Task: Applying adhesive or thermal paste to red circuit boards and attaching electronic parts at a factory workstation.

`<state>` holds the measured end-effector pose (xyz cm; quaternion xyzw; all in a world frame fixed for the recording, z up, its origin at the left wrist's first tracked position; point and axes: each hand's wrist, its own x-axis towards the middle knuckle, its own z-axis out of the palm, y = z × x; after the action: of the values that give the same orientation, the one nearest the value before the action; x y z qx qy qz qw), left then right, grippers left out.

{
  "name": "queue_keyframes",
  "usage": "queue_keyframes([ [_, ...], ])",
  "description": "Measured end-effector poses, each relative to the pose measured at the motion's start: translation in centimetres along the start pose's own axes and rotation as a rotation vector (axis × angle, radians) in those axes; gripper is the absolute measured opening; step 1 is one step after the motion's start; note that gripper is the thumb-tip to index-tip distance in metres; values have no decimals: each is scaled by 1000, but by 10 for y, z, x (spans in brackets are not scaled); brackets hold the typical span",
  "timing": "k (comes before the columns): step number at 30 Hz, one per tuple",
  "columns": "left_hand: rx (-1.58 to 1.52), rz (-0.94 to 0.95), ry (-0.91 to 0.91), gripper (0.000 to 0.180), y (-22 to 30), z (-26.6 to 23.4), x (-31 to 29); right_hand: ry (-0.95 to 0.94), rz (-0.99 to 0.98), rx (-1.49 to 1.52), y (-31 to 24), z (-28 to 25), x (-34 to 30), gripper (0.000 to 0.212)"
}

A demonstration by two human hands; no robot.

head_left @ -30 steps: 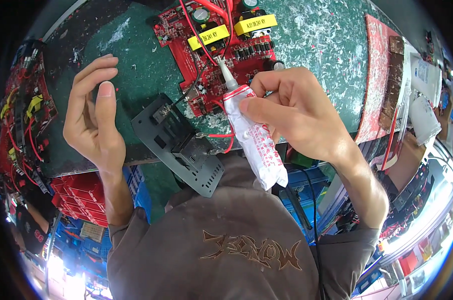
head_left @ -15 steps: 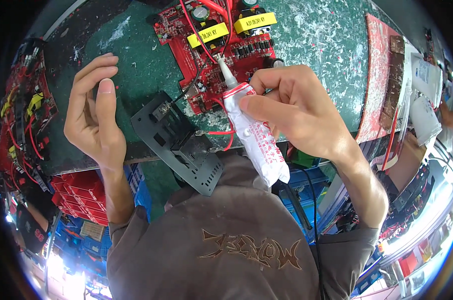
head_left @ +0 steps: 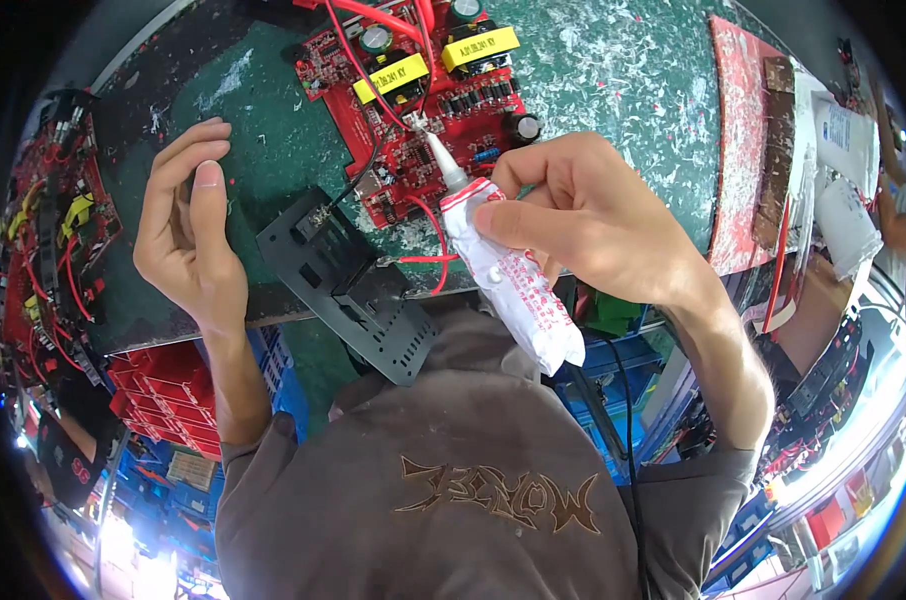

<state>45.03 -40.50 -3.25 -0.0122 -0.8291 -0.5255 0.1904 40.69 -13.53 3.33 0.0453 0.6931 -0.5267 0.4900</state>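
The squeeze tube [head_left: 513, 285] at centre looks like soft, crinkled white plastic with a faint sheen; its tapered nozzle is smooth translucent plastic. The red circuit board [head_left: 413, 110] in the upper middle has a glossy lacquered face, with shiny metal-topped capacitors and glossy yellow blocks. The perforated bracket [head_left: 348, 285] left of centre is matt black sheet metal. The worktop [head_left: 613, 70] carries a dull green mat, rough with white flecks. The shirt [head_left: 423, 480] below is soft matt cloth.

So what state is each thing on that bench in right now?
Tube: squeezed in the right hand, nozzle tip on the board.
Red circuit board: flat on the green mat, wires attached.
Black metal bracket: overhanging the bench edge, wired to the board.
Left hand: empty, resting on the mat.
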Motion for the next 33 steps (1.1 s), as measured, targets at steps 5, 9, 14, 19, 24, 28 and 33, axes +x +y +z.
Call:
queue_keyframes([
  [5, 50, -52, 5, 15, 3, -1, -1, -5, -40, -36, -1, -3, 0, 30],
  [9, 70, -48, 4, 14, 4, 0, 0, 4, -54, 17, -7, -19, -16, 25],
  [14, 63, -33, 17, 13, 6, 6, -2, 153, -134, 64, -6, -46, -46, 23],
  [19, 164, 20, -52, 13, 11, -12, 4, 448, -166, -40, 19, -89, -87, 12],
  [24, 205, 109, -122, 15, 11, -29, 32, 766, -37, -269, 68, -140, -139, 12],
  [28, 181, 141, -190, 13, 29, -5, 47, 842, -127, -340, 91, -156, -136, 16],
  [33, 248, 242, -308, 12, 65, 20, 53, 799, -201, -545, 89, -166, -102, 20],
])
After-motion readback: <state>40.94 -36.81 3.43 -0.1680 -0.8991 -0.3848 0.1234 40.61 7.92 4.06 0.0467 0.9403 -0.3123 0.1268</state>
